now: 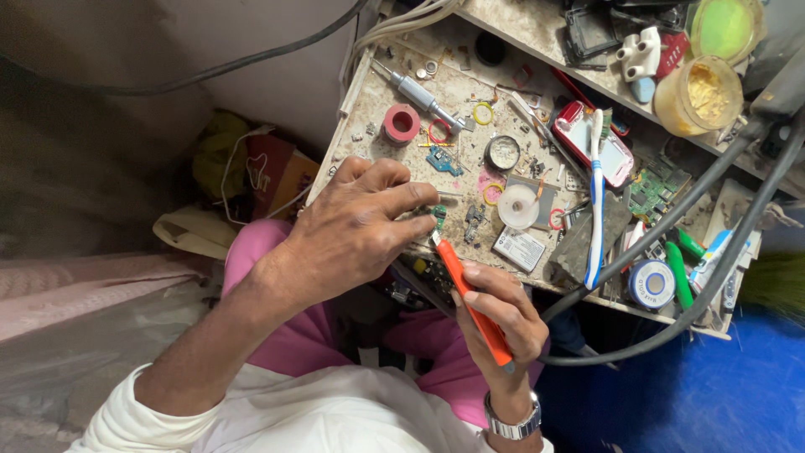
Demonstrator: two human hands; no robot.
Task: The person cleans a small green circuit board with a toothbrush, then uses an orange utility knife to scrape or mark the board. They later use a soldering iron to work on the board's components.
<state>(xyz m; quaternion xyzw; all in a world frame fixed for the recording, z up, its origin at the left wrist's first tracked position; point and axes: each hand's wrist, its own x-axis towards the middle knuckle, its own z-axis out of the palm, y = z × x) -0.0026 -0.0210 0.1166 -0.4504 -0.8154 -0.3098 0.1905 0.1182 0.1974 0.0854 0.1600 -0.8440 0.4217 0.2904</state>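
1. Looking down from the head camera, I saw the right hand (503,315) wrapped around an orange-handled tool (474,306), fingers closed on the handle near its middle, thumb laid along the top.
2. That tool's long axis ran from about 5 o'clock, where the butt stuck out past the palm, up to 11 o'clock, where its pale tip ended just beside the left hand's fingertips.
3. The left hand (352,231) lay at 10 o'clock from the right one, fingers curled together and pinched on a small green circuit board (438,215); most of the board was hidden beneath those fingers, so I could not tell its full outline.
4. The board sat at the near edge of the workbench (381,84), at roughly 11 o'clock from the right hand's grip, in line with the tool's axis. Tip and board were very close; whether they touched I could not tell.
5. Of the two hands, the left was on the board itself, while the right reached it only through the tool.
6. Beyond the board, toward 12 and 1 o'clock, the bench carried a red tape roll (402,124), a grey screwdriver (419,94), and a blue-and-white toothbrush (596,197) lying nearly along the 12-to-6 line, well apart from both hands.
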